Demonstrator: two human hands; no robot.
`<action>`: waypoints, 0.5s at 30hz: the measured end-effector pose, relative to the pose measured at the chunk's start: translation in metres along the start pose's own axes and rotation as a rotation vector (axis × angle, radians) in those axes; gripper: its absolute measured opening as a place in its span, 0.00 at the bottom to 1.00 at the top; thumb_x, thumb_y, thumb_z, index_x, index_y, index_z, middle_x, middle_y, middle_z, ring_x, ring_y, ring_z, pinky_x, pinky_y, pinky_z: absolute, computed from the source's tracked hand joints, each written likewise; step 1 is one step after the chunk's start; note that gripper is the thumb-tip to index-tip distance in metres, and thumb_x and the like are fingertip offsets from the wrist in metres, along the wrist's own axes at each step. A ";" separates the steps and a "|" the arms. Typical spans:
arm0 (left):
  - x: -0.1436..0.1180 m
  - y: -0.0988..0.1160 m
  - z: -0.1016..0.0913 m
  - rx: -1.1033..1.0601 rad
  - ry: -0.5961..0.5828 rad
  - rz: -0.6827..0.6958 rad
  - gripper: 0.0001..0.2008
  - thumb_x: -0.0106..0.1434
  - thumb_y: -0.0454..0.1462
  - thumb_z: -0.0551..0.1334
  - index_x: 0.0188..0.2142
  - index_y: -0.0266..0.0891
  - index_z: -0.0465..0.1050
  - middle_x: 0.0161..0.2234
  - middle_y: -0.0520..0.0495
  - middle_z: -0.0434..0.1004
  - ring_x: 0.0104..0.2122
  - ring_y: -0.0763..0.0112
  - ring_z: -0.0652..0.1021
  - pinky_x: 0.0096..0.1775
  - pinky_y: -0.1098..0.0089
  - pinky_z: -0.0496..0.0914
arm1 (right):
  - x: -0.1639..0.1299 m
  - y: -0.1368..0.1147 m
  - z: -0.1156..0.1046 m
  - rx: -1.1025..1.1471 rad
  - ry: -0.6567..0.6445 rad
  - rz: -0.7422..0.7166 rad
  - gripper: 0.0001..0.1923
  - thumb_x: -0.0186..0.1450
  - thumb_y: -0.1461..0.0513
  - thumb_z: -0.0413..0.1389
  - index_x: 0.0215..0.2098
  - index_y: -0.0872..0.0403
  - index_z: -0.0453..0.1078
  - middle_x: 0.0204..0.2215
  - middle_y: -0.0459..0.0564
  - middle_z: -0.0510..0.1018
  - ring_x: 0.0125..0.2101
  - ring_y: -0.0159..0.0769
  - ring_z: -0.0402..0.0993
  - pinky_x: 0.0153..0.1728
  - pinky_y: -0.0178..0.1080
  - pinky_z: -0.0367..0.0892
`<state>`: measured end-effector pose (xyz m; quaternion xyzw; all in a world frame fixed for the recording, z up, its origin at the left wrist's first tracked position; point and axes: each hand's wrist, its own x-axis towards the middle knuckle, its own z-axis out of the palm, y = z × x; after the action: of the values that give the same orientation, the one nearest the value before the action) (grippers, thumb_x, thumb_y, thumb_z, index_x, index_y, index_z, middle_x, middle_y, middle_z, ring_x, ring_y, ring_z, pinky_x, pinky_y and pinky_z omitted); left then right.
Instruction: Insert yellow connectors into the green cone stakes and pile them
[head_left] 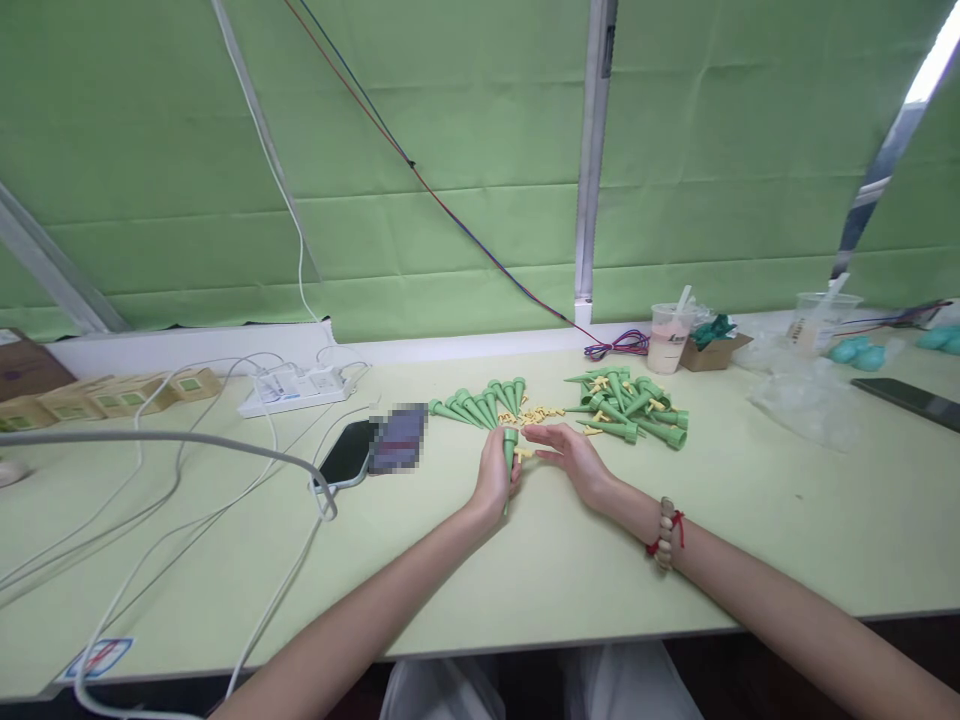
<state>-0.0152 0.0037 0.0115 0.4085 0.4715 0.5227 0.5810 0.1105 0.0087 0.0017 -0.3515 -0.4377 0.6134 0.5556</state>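
Observation:
My left hand (495,478) grips a green plastic cone spike (510,445) upright near the middle of the pale green table (465,570). My right hand (571,455) is beside it, fingers apart, with its fingertips at a small yellow piece (523,453) at the cone's top. Just beyond lie a row of green cones (480,405), a scatter of small yellow pieces (537,413) and a larger heap of green cones (634,405) with yellow pieces fitted. A bead bracelet with a red cord (665,532) is on my right wrist.
A phone (349,455) lies left of my hands, with white cables (187,500) and a power strip (296,390). Small boxes (112,395) line the far left. Two plastic drink cups (670,337) (817,322), a cardboard box (712,350), clear bags (806,400) and a dark phone (911,400) sit at right.

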 end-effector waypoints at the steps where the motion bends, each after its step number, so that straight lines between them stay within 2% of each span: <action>1: 0.000 0.000 0.000 -0.007 0.005 -0.002 0.13 0.58 0.47 0.51 0.29 0.40 0.62 0.12 0.60 0.50 0.09 0.82 0.51 0.14 0.79 0.46 | 0.000 0.000 0.000 -0.003 -0.001 0.009 0.14 0.57 0.59 0.49 0.31 0.54 0.76 0.44 0.52 0.78 0.49 0.40 0.69 0.50 0.43 0.63; 4: -0.001 0.002 0.001 -0.020 0.016 -0.006 0.11 0.59 0.46 0.51 0.29 0.41 0.62 0.12 0.60 0.51 0.10 0.82 0.51 0.14 0.79 0.47 | 0.001 -0.001 -0.001 0.014 -0.007 0.039 0.14 0.55 0.62 0.50 0.34 0.53 0.76 0.44 0.50 0.77 0.49 0.39 0.70 0.50 0.41 0.62; 10: -0.002 0.003 0.002 -0.025 0.027 -0.012 0.11 0.59 0.45 0.51 0.32 0.41 0.62 0.14 0.60 0.52 0.10 0.83 0.52 0.14 0.80 0.47 | 0.001 -0.002 0.000 0.091 0.056 0.070 0.10 0.54 0.59 0.58 0.34 0.53 0.75 0.41 0.51 0.79 0.44 0.36 0.74 0.47 0.37 0.65; 15: -0.001 0.002 0.001 -0.042 0.008 -0.001 0.13 0.57 0.48 0.53 0.32 0.41 0.62 0.14 0.60 0.52 0.10 0.82 0.52 0.14 0.79 0.46 | 0.001 -0.001 0.001 0.062 0.096 0.049 0.19 0.48 0.61 0.65 0.39 0.53 0.73 0.35 0.48 0.79 0.40 0.34 0.74 0.46 0.38 0.66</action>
<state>-0.0144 0.0026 0.0137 0.3941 0.4629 0.5339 0.5877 0.1097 0.0096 0.0028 -0.3738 -0.3826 0.6225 0.5713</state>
